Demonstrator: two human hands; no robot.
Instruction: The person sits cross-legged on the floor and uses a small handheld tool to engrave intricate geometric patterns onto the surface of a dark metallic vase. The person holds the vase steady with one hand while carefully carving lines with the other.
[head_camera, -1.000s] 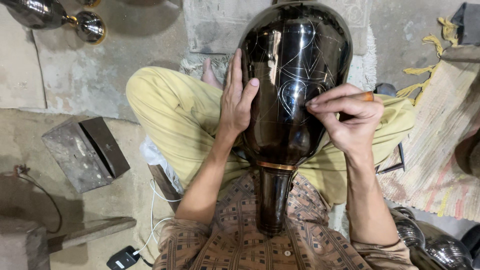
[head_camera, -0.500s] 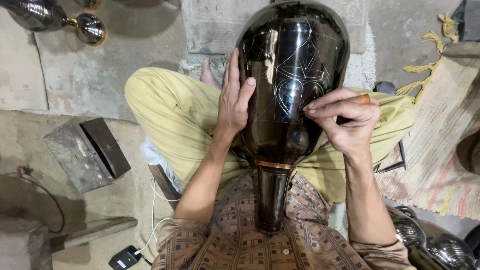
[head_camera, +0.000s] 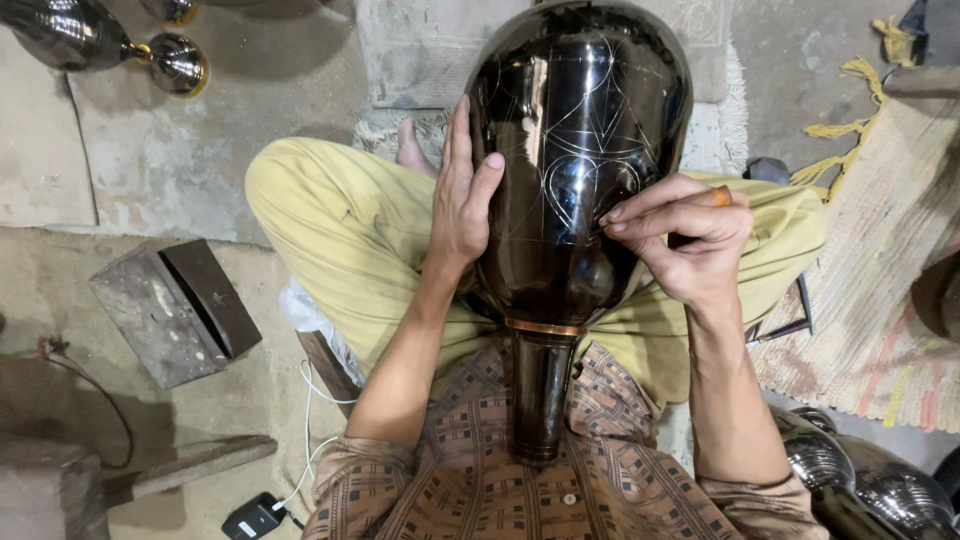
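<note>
Glossy black metal vase (head_camera: 570, 190) — laid across the lap, neck toward the chest, judged heavy, rigid and slippery — is steadied by the flat, open left hand (head_camera: 462, 195) while an engraving tool (head_camera: 712, 198) is pinched in the right hand (head_camera: 685, 240).

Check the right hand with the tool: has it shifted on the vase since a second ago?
Yes. The right hand has slid slightly down the black vase, toward its copper band.

The small orange-tipped tool (head_camera: 716, 197) is mostly buried in the right hand (head_camera: 690, 250), so its working end can't be made out. Top edge crops the big glossy black engraved metal vase (head_camera: 575, 190). The shiny metal vessels (head_camera: 880, 490) bottom right are cut off too.
</note>
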